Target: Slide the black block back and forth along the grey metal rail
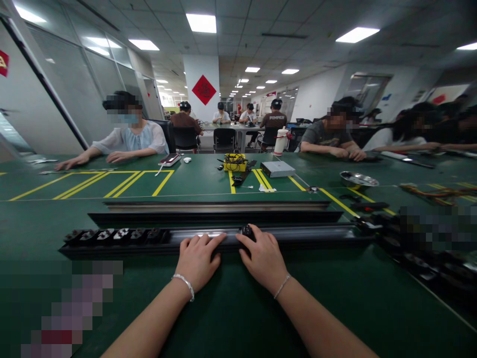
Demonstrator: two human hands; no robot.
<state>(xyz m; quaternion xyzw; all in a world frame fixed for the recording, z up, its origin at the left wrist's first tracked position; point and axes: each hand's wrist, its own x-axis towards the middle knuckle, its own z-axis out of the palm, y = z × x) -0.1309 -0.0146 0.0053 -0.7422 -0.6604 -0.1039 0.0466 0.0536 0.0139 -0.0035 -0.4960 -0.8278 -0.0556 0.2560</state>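
Observation:
A long black channel rail [305, 237] lies crosswise on the table before me. Several square black modules with metal pieces on top [122, 234] sit in a row at its left end. My left hand [197, 258] rests on the rail's middle, fingers spread, holding nothing. Just right of it, my right hand [264, 256] has its fingers around a small black module [246, 230] at the rail. The fingers partly hide that module, so its shape is unclear. Both hands wear thin bracelets at the wrist.
Two more long black strips [216, 218] lie behind the rail. Black parts [425, 263] crowd the right side. Farther back are a yellow wire bundle [234, 162], a grey box [278, 169] and a metal bowl [358, 179]. Other people sit across the green table [194, 186].

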